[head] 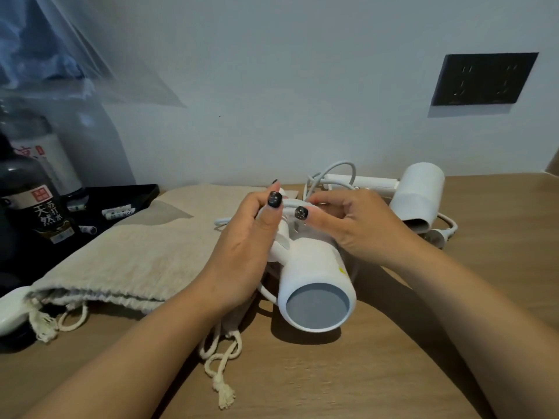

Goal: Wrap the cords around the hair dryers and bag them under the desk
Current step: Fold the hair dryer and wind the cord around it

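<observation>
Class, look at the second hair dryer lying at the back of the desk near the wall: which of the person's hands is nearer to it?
Right. The right hand is just beside the second hair dryer; the left hand is farther away, beyond the near hair dryer.

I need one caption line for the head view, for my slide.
Both hands, left hand and right hand, wind the cord around a white hair dryer.

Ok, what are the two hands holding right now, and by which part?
Both hold the near hair dryer by its handle end: the left hand grips the handle, the right hand pinches its cord against it.
</observation>
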`<state>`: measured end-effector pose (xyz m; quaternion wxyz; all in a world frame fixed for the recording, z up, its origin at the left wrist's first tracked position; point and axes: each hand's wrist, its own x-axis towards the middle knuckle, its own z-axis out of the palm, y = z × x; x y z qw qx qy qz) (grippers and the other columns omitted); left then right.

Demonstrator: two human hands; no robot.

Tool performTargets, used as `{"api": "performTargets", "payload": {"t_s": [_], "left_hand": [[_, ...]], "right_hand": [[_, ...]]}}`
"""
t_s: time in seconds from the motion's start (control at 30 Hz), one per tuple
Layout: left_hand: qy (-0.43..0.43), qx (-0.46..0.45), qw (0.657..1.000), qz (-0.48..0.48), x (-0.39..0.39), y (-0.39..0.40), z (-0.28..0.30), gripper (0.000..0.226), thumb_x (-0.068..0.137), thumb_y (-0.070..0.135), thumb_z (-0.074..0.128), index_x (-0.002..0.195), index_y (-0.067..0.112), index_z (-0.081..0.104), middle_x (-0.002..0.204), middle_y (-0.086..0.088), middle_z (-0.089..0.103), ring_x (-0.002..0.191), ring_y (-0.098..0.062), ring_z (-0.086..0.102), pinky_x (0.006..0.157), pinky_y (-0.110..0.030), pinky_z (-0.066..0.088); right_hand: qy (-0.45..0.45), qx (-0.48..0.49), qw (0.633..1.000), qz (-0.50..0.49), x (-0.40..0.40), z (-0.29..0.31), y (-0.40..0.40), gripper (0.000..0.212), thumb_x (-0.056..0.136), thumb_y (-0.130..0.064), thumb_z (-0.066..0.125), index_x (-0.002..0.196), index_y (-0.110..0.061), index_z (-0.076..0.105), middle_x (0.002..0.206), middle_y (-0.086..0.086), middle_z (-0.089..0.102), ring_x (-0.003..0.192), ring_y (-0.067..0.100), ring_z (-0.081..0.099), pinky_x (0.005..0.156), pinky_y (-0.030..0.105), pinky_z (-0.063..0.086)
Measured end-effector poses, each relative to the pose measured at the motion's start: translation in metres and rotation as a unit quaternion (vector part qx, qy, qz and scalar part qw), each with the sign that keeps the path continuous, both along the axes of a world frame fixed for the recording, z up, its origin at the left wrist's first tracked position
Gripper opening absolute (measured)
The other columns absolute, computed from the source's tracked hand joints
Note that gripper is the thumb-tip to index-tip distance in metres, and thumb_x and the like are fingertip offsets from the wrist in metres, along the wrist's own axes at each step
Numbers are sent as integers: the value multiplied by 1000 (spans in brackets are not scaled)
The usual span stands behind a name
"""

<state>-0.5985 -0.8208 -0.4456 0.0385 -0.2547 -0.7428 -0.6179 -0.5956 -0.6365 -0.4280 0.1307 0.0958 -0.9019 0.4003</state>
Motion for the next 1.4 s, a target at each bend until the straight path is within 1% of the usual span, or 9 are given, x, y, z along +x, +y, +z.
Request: {"api": "performTargets", "payload": {"t_s": [0.1, 0.3, 0.43, 0.53, 0.63, 0.7, 0.8, 1.1, 1.4], "left_hand": [[-40, 58, 997, -10, -3, 0, 9, 54, 88, 52, 33, 127, 24, 59, 107, 24, 66, 95, 16, 60, 72, -3, 44], [-62, 71, 992, -84, -12, -12, 8, 36, 95, 24, 42, 116, 7, 65, 123, 12, 67, 111, 10, 58, 84, -8, 47], [-92, 66, 989, -98, -16, -17, 9, 38, 92, 29, 45, 118, 10, 65, 125, 8, 67, 117, -9, 61, 96, -28, 51], [-106, 69, 990, -55, -18, -19, 13, 32, 90, 27, 53, 112, 11, 69, 112, 1, 72, 105, -20, 68, 85, -33, 57], [14, 2, 996, 89, -20, -21, 15, 10, 86, 23, 68, 95, 18, 69, 96, 8, 73, 91, -11, 69, 70, -22, 56], [150, -98, 967, 180, -19, -24, 17, 10, 82, 28, 72, 84, 22, 64, 88, 10, 67, 84, -8, 66, 68, -27, 58], [257, -181, 933, 173, -11, -28, 21, 18, 75, 43, 65, 80, 26, 67, 91, 15, 61, 88, -4, 62, 71, -31, 59], [83, -236, 954, 168, -8, -27, 34, 29, 60, 52, 71, 85, 39, 75, 123, 24, 58, 109, -4, 56, 90, -40, 54], [140, -259, 944, 148, -7, -27, 30, 25, 75, 28, 75, 97, 40, 74, 128, 16, 61, 113, -6, 57, 96, -41, 51]], "right_hand": [[-16, 0, 999, 30, 2, 2, 3, 93, 56, -75, 53, 135, -25, 56, 124, -18, 60, 104, -8, 57, 90, 19, 51], [-8, 29, 998, 57, 3, 5, 6, 73, 67, -54, 75, 134, -32, 56, 121, -26, 56, 86, -29, 48, 62, -3, 40], [32, 142, 989, 15, 10, 8, 0, 67, 72, -70, 58, 126, -30, 63, 119, -12, 67, 99, 2, 61, 79, 21, 54], [137, 271, 952, -47, 12, 8, -13, 78, 72, -82, 29, 97, -23, 72, 78, -6, 70, 67, 11, 61, 63, 32, 55], [157, 312, 933, -88, 11, 9, -19, 76, 71, -81, 22, 78, -21, 68, 59, -7, 57, 55, 11, 49, 56, 30, 48], [165, 316, 929, -101, 12, 10, -21, 68, 75, -77, 27, 68, -20, 63, 52, -7, 49, 50, 11, 43, 52, 29, 45], [173, 308, 930, -104, 12, 8, -21, 63, 80, -74, 26, 59, -21, 53, 51, -7, 49, 48, 10, 45, 51, 30, 48], [157, 320, 929, -95, 11, 7, -22, 63, 91, -62, 18, 71, -19, 59, 63, -3, 60, 60, 13, 54, 56, 31, 48], [122, 259, 955, -79, 9, 7, -17, 52, 93, -56, 31, 95, -21, 70, 84, -3, 70, 76, 13, 60, 65, 32, 54]]}}
